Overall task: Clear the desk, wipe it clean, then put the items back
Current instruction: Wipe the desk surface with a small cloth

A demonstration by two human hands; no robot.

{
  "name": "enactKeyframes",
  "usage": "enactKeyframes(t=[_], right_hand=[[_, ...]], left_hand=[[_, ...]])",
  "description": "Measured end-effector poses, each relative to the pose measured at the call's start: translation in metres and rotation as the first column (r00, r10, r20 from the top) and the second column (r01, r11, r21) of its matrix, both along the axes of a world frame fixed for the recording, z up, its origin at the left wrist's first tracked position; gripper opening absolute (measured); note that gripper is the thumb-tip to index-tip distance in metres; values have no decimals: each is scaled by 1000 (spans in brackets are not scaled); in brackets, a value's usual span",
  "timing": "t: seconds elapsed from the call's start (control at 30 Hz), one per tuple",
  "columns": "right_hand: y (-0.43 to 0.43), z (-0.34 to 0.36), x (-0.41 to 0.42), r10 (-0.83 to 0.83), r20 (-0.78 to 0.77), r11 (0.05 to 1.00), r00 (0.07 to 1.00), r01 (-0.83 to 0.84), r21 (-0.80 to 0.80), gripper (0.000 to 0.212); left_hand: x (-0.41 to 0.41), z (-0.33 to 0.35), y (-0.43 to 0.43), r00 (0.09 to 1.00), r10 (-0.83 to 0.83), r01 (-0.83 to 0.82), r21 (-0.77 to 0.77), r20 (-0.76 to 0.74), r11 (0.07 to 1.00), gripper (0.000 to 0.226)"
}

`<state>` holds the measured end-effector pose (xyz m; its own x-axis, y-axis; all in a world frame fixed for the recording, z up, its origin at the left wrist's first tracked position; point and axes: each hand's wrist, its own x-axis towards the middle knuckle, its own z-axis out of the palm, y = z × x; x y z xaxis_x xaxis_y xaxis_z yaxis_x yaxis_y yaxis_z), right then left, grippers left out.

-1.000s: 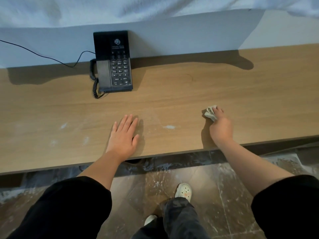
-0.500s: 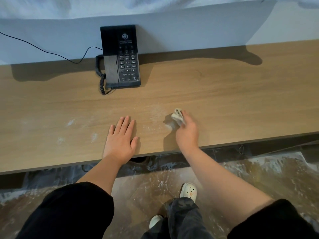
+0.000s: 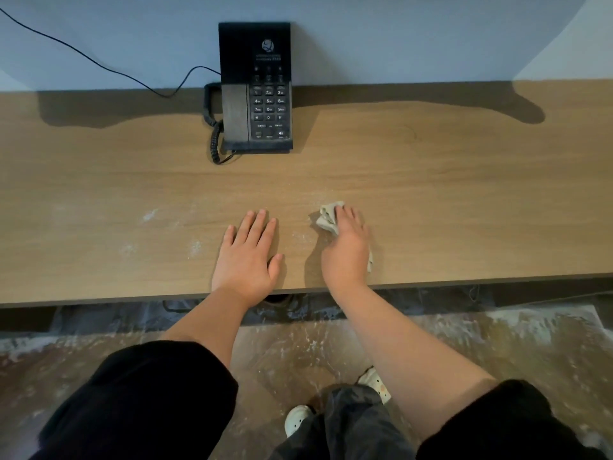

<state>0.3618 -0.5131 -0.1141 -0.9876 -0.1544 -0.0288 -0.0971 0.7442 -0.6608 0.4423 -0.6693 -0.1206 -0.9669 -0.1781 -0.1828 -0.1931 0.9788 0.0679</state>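
Nearest to you, the floor (image 3: 298,353) below the counter (image 3: 464,227) carries pale streaks, and your shoes (image 3: 297,419) stand just short of the counter's front edge. Both forearms cross that edge.

Your left hand (image 3: 247,257) lies flat on the wood, fingers straight and together, thumb out to the side, with the heel of the palm at the front edge. Your right hand (image 3: 345,250) sits just beside it, apart from it, with a narrow strip of wood between the two. The right hand grips a crumpled pale cloth (image 3: 328,217) and presses it to the surface. The cloth shows beyond the fingertips and again at the outer side of the palm.

White dust smears (image 3: 195,247) mark the wood left of your left hand, with fainter specks between the hands. To either side of the hands, the wood runs on to the edges of view.

Further back, well apart from both hands, a black telephone (image 3: 262,94) stands against the wall (image 3: 398,44). Its coiled cord (image 3: 215,141) hangs at its left side, and a thin cable (image 3: 99,63) runs leftward along the wall.
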Motion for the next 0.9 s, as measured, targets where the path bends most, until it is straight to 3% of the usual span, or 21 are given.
enactKeyframes(t=[0.17,0.3,0.5,0.7,0.9], right_hand=[[25,23,-20,-100,171,932,980,152,-329,55],[51,38,-90,-142,108,979,984,156,-135,55],[32,19,-133,15,52,996,999,-19,84,56],[5,19,-140,266,80,954,961,-274,124,60],[12,22,-69,525,130,841,841,-536,73,61]], left_hand=[[0,-1,-1,1000,2,-2,-11,15,1000,65],[0,-2,-2,1000,-2,2,0,13,1000,76],[0,-1,0,1000,-2,2,-15,25,1000,78],[1,-2,0,1000,-2,2,7,-8,1000,77],[1,0,2,1000,1,-1,-20,23,1000,80]])
